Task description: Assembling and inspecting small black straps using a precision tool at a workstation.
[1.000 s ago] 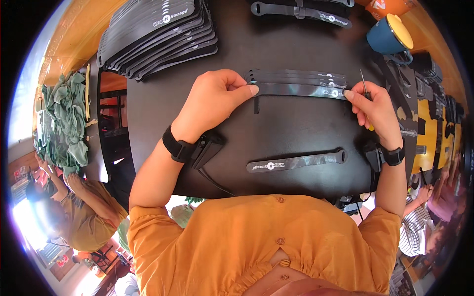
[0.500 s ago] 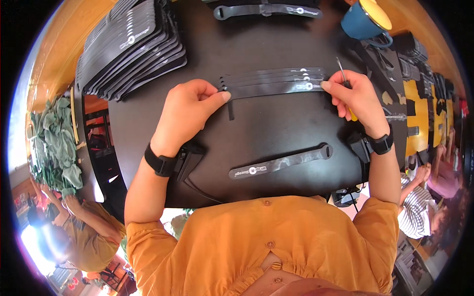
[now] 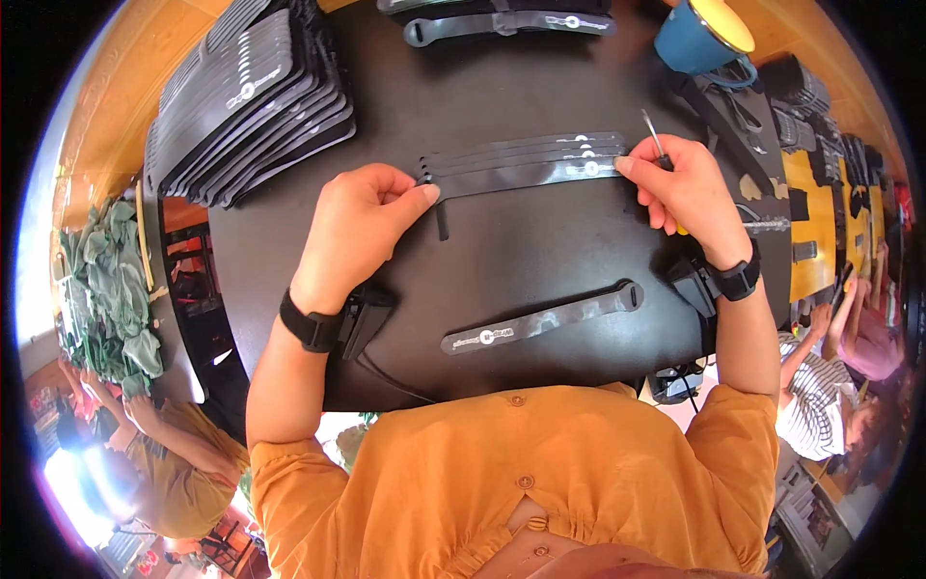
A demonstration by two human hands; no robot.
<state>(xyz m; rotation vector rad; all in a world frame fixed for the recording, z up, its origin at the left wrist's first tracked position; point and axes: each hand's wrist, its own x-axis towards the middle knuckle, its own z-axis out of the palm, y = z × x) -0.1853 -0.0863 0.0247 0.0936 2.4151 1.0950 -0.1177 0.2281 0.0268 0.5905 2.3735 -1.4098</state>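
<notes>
A row of overlapping black straps (image 3: 521, 176) with white print lies across the table in front of me. My left hand (image 3: 362, 217) is closed, its thumb and forefinger pinching the left end of the nearest strap. My right hand (image 3: 683, 188) pinches the other end of it. Tucked in that same hand is a screwdriver (image 3: 650, 124) with a thin metal shaft and a black and yellow handle. Its shaft points away from me. Closer to my body lies a single loose black strap (image 3: 542, 317) with a slotted round end.
A tall stack of black straps (image 3: 260, 106) stands at the far left. A strapped bundle (image 3: 506, 23) lies at the back, beside a blue mug (image 3: 696, 41) with a yellow inside. More straps (image 3: 719, 121) lie at right. Other people work at both sides, near a green cloth heap (image 3: 106, 289).
The whole view has shifted slightly, so things sit a little further left. Both hands keep their pinch on the strap, and the screwdriver stays in my right hand.
</notes>
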